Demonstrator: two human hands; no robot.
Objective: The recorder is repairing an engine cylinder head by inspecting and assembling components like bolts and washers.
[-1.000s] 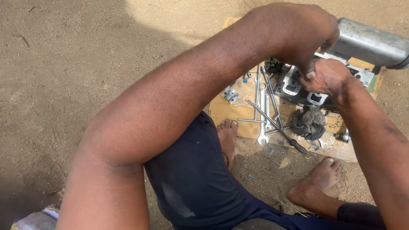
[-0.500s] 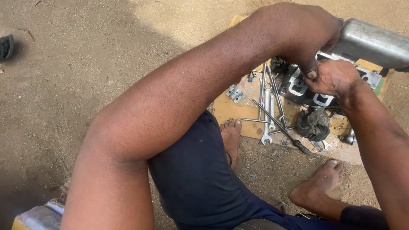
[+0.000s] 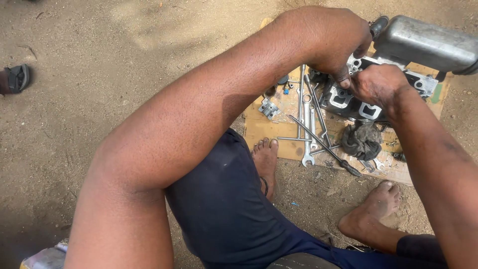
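Observation:
My left hand (image 3: 332,41) and my right hand (image 3: 379,85) meet over a dark metal engine part (image 3: 348,102) lying on a sheet of cardboard (image 3: 264,127). Fingers of both hands pinch at one spot on the part's top edge; what they hold is too small to make out. A grey metal cover (image 3: 428,42) rests just behind the hands. My left forearm crosses the whole view and hides part of the cardboard.
Several spanners (image 3: 307,124) and a long screwdriver (image 3: 323,145) lie on the cardboard beside a dark rag (image 3: 362,141) and a small metal bracket (image 3: 269,107). My bare feet (image 3: 265,159) rest on sandy ground. A sandal (image 3: 15,78) lies far left.
The view has shifted slightly, so the engine part and tools sit lower and more to the left. Both hands stay together on the top of the part.

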